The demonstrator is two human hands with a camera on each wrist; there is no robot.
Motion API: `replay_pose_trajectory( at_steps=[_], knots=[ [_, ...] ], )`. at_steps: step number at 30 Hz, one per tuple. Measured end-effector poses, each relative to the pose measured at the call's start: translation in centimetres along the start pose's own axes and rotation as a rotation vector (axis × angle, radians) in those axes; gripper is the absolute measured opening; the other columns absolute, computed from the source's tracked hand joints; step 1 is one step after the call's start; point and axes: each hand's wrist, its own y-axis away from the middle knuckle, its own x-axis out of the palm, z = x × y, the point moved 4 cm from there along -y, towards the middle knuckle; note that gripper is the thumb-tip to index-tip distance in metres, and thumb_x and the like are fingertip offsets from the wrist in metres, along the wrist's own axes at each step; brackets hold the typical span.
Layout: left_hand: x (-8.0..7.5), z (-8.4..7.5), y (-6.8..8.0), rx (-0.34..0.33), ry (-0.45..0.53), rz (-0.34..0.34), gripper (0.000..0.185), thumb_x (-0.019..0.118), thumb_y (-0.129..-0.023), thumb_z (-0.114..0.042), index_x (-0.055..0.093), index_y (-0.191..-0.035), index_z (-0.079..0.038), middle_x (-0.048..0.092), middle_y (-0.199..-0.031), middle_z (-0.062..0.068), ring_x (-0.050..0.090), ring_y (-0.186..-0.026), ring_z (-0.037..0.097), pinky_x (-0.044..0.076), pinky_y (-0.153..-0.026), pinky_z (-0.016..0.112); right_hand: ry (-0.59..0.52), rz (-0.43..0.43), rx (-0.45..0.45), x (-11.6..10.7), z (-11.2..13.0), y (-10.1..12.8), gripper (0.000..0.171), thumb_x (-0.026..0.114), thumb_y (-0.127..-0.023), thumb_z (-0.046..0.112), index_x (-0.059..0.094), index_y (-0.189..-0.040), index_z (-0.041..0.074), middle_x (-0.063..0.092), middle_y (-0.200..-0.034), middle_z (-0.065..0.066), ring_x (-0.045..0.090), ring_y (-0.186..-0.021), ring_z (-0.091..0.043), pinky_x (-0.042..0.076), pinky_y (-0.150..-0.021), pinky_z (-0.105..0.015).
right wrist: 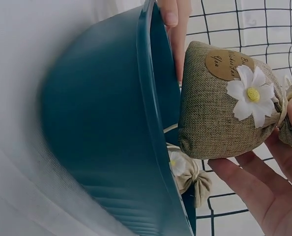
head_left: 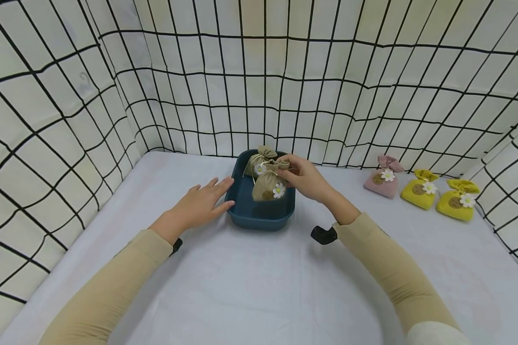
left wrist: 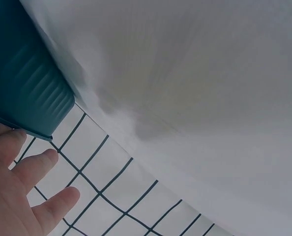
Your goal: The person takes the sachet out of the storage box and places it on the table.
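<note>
A dark blue tub [head_left: 259, 215] stands mid-table against the back wall. Two burlap sachets with white daisies are in it. My right hand [head_left: 290, 173] pinches the tied neck of the front sachet [head_left: 268, 188] and holds it upright just over the tub floor. In the right wrist view this sachet [right wrist: 224, 108] hangs beside the tub wall [right wrist: 102, 137], with my fingers [right wrist: 264, 187] under it. The second sachet [head_left: 261, 160] lies at the tub's back, and also shows as the sachet [right wrist: 190, 174] lower down. My left hand [head_left: 217, 195] lies flat, its straight fingers [left wrist: 33, 182] touching the tub's left side [left wrist: 23, 83].
A pink sachet [head_left: 382, 178] and two yellow sachets [head_left: 420, 194] [head_left: 457, 205] lie in a row at the right on the white table cloth [head_left: 250, 287]. White cloth walls with a black grid [head_left: 259, 86] close in the back and both sides.
</note>
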Motion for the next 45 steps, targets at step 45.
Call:
replay_pose_trajectory(
  at_steps=[45],
  knots=[
    [0.3,-0.1,-0.2,0.008,-0.067,-0.027,0.071,0.046,-0.108,-0.049,0.027,-0.164,-0.009,0.028,-0.167,0.010,0.023,-0.152,0.040,0.022,-0.115,0.069,0.196,-0.122,-0.027,-3.5,1.1,8.7,0.020,0.061,-0.102,0.000,0.064,-0.122,-0.001,0.068,-0.116,-0.017,0.068,-0.113,-0.034,0.060,-0.081,-0.029]
  ],
)
